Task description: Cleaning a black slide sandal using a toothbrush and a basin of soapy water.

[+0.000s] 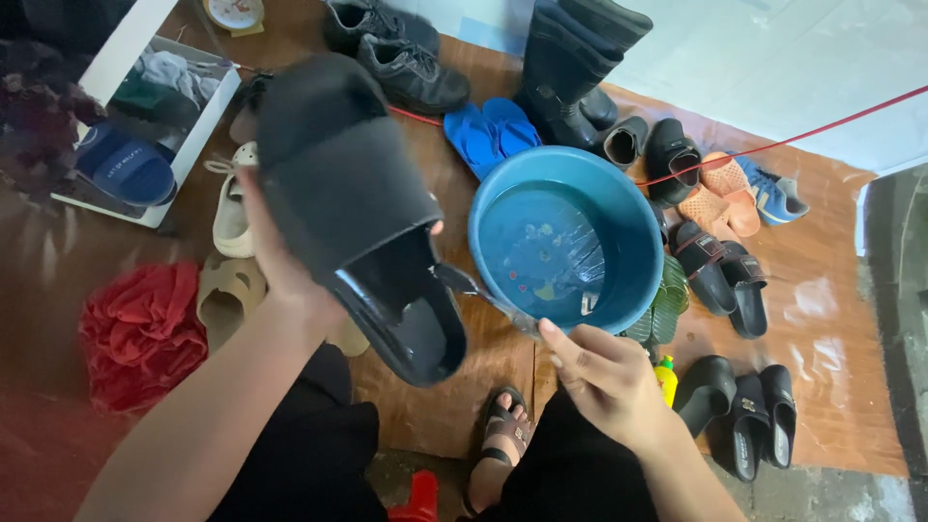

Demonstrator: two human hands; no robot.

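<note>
Brown floor crowded with shoes around a blue basin of water. Left hand is clamped round a black slide sandal held up just left of the basin; right hand pinches what looks like a wet clear strip at its heel. A slick sole could slip and splash

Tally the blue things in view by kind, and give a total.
Round blue plastic basin: 1
Bright blue rubber flip-flops: 2
Dark blue slide sandal in the white box: 1
Blue sneaker with white and orange trim: 1
Total: 5
</note>
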